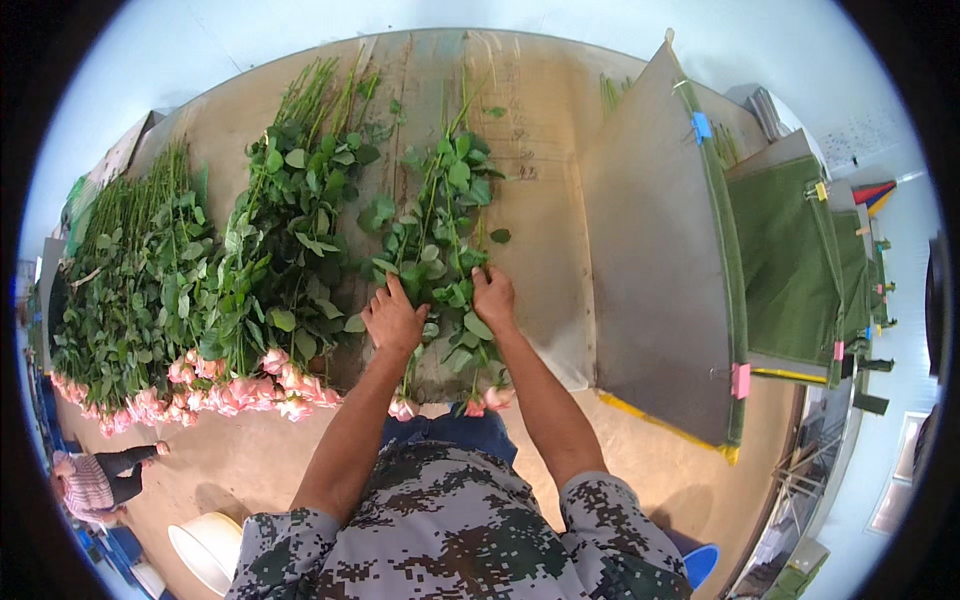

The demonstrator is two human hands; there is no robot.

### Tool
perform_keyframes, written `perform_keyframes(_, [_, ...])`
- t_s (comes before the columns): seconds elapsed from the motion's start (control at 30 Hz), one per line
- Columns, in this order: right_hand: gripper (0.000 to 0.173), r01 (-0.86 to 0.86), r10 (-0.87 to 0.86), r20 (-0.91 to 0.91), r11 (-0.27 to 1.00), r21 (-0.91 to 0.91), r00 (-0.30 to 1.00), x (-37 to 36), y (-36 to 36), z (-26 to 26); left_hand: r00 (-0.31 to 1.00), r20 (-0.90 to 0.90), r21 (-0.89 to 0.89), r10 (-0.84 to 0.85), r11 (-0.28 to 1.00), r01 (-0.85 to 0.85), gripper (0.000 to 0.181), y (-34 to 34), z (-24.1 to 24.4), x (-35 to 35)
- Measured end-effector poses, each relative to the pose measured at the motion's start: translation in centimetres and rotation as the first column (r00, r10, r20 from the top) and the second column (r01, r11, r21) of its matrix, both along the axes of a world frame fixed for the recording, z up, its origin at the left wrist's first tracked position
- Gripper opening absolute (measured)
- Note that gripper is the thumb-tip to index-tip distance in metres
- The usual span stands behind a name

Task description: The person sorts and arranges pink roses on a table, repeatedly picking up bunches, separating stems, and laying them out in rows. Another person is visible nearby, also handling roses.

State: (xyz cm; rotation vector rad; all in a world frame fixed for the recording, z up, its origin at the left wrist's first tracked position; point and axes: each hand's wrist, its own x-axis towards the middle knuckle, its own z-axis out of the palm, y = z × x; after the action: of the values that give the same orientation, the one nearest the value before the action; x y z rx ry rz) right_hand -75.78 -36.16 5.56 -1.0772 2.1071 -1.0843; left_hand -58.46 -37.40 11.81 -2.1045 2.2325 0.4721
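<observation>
A few pink roses with long leafy stems [439, 225] lie on the worktable before me, their heads toward my body. My left hand [394, 315] is over the lower leaves, fingers apart, fingertips touching the foliage. At the right side of the same stems, my right hand [494, 300] has its thumb and fingers curled around a rose stem; part of the grip is hidden. One pink rose head [403, 409] hangs at the table's near edge below my left forearm. Another pink rose head [498, 397] shows beside my right forearm.
Thick bunches of pink roses [292, 187] cover the table's left side. To the right stands a grey board [660, 247] with green-edged cloth and clips, with green panels [787, 262] behind. A person [97, 480] is at lower left, near a white bucket [210, 551].
</observation>
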Motion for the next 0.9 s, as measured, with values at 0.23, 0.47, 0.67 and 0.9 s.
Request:
perform_keyframes(0.23, [0.037,-0.023,0.026,0.091,0.999,-0.030,0.996,-1.1,-0.8,-0.9,0.887,-0.399,0.065,0.233,0.972,-0.226,0.059,-2.3,-2.2,1.5])
perform_keyframes(0.47, [0.032,-0.061,0.097,0.280,0.989,-0.134,0.955,-2.1,-0.7,0.6,0.448,-0.842,0.120,0.301,0.913,-0.389,0.046,-4.0,-2.1,5.3])
perform_keyframes(0.67, [0.031,-0.407,0.438,0.388,0.898,-0.165,0.811,1.4,-2.2,2.0,0.432,-0.775,0.485,0.462,0.872,-0.062,0.074,-3.6,-0.8,1.0])
perform_keyframes(0.9, [0.030,-0.381,0.385,0.243,0.922,-0.065,0.890,2.9,-2.1,3.0,0.334,-0.778,0.553,0.532,0.832,-0.037,0.055,-6.1,-1.2,1.6])
